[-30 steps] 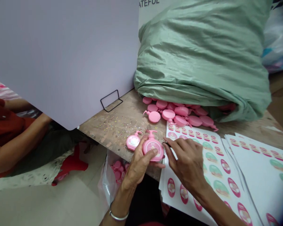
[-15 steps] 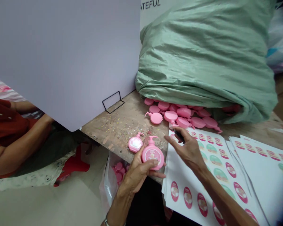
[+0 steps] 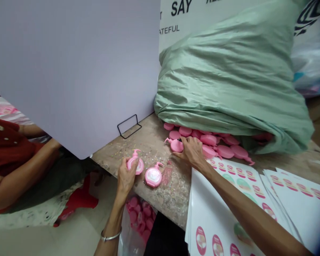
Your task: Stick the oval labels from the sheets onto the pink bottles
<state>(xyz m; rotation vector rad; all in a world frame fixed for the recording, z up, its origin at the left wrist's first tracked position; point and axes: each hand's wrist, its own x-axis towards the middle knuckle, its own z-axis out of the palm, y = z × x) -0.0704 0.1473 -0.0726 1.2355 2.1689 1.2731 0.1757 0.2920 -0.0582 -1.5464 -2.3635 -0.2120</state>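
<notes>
My left hand [image 3: 126, 177] holds a pink toy pump bottle [image 3: 136, 165] with an oval label, at the left edge of the worktable [image 3: 176, 202]. To its right stands a second labelled pink bottle [image 3: 153, 176], apart from the hand. Over the front of a heap of plain pink bottles [image 3: 225, 152], my right hand [image 3: 192, 151] reaches with thumb and forefinger at the side of one plain bottle [image 3: 176, 145]. A small black object [image 3: 179, 140] shows at its fingertips; its kind is unclear. The palm side of this hand is hidden.
A green sack [image 3: 229, 81] spills the bottles. Sticker sheets [image 3: 213, 206] lie at the right. A clear bag [image 3: 141, 217] of pink pieces hangs below the edge. A pale panel [image 3: 77, 71] and wire stand [image 3: 129, 126] are at left, beside another person's arm [image 3: 29, 167].
My left hand has moved left with a labelled bottle. My right hand has gone from above the sticker sheet to the plain bottles. The view has tilted up slightly.
</notes>
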